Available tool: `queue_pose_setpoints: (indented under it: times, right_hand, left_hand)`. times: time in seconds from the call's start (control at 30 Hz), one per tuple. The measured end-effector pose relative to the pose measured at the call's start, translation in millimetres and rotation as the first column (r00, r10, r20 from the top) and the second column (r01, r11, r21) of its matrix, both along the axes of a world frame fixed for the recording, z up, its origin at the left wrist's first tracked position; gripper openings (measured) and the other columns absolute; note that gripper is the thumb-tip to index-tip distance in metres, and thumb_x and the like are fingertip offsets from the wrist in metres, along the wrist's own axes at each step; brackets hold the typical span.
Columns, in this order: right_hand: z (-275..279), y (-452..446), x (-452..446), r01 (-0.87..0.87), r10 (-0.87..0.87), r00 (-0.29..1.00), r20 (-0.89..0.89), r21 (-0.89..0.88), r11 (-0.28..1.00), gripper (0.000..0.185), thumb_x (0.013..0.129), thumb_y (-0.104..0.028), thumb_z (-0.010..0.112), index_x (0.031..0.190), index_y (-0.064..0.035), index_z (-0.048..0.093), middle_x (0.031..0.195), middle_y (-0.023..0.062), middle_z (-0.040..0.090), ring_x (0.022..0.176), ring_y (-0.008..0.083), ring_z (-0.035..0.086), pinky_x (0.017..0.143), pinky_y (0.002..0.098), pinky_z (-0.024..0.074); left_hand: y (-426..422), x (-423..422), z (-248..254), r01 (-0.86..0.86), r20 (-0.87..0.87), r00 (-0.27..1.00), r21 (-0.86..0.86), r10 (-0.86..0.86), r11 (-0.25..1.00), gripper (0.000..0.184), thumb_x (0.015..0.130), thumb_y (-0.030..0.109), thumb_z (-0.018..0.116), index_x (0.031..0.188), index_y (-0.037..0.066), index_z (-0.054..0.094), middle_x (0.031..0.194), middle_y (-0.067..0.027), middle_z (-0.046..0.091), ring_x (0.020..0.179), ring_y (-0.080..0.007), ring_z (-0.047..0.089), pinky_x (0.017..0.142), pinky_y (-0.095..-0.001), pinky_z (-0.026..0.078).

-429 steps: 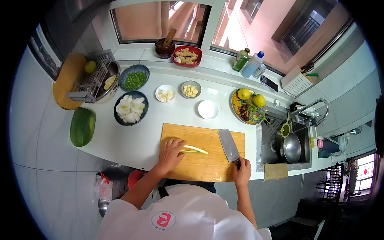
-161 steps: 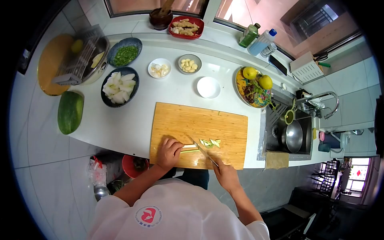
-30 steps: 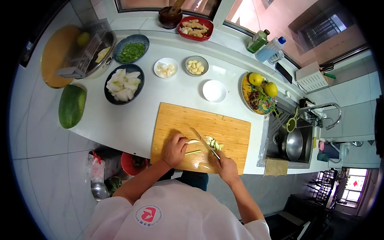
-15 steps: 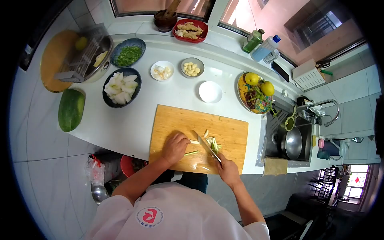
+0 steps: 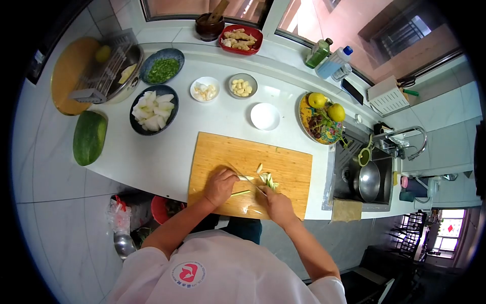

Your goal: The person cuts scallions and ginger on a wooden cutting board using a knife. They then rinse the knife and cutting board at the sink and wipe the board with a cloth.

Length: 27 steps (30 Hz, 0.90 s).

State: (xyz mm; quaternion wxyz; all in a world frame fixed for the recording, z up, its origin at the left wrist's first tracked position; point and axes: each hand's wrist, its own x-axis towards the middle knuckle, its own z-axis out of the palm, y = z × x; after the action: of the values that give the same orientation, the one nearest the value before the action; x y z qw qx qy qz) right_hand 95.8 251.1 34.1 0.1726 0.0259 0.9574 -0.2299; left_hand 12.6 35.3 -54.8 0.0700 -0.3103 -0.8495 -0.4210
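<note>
On the wooden cutting board (image 5: 293, 167), my left hand (image 5: 219, 187) is closed with its fingertips on a pale scallion stalk (image 5: 246, 178). My right hand (image 5: 278, 203) grips a kitchen knife (image 5: 249, 181) by its handle. The thin blade slants up and left over the stalk, close to my left fingertips; whether it touches the stalk I cannot tell. Just right of the blade lie several cut scallion pieces (image 5: 269, 180), with one pale piece (image 5: 259, 167) above them. A separate green stalk (image 5: 240, 193) rests below the knife, near my left hand.
Behind the board stand a white bowl (image 5: 265, 116), a bowl of garlic cloves (image 5: 242, 85) and a small dish (image 5: 205, 89). White chunks fill a dark bowl (image 5: 169, 96) at left, near a large green melon (image 5: 90, 138). A fruit plate (image 5: 305, 119) and the sink (image 5: 385, 195) are rightward.
My right hand has moved left and slightly up with the knife, whose blade now lies further left, nearer my left fingers. My left hand has stayed almost in place on the stalk.
</note>
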Motion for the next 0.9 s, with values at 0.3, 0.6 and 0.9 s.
queue_pose_setpoints:
  times: [0.3,0.6,0.9]
  right_hand:
    - [4,-1,-2,0.151,-0.152,0.988,-0.013,-0.062,0.987,0.026,0.098,-0.024,0.055,0.121,-0.0118,0.058,0.085,0.0235,0.069,0.081,0.0441,0.066,0.071,0.0533,0.0519]
    - [38,6,17,0.046,-0.048,0.995,0.092,0.026,0.999,0.024,0.098,-0.023,0.056,0.119,-0.0098,0.057,0.079,0.0242,0.068,0.075,0.0443,0.066,0.069,0.0545,0.0517]
    - [39,15,20,0.102,-0.103,0.991,0.091,0.015,0.995,0.023,0.099,-0.024,0.057,0.115,-0.0080,0.060,0.082,0.0249,0.068,0.078,0.0441,0.066,0.071,0.0527,0.0521]
  left_hand:
    - [-5,-3,7,0.038,-0.064,0.997,0.026,-0.036,0.999,0.010,0.078,-0.005,0.063,0.081,0.003,0.068,0.092,-0.0110,0.068,0.086,-0.0314,0.064,0.077,-0.0396,0.053]
    - [-5,-3,10,0.067,-0.006,0.998,0.020,-0.067,0.998,0.009,0.080,-0.005,0.062,0.079,0.003,0.067,0.091,-0.0108,0.067,0.090,-0.0291,0.064,0.078,-0.0383,0.053]
    - [-4,0,7,0.061,-0.042,0.997,-0.095,-0.066,0.994,0.010,0.080,0.000,0.063,0.085,0.007,0.069,0.092,-0.0062,0.065,0.097,-0.0267,0.062,0.082,-0.0379,0.052]
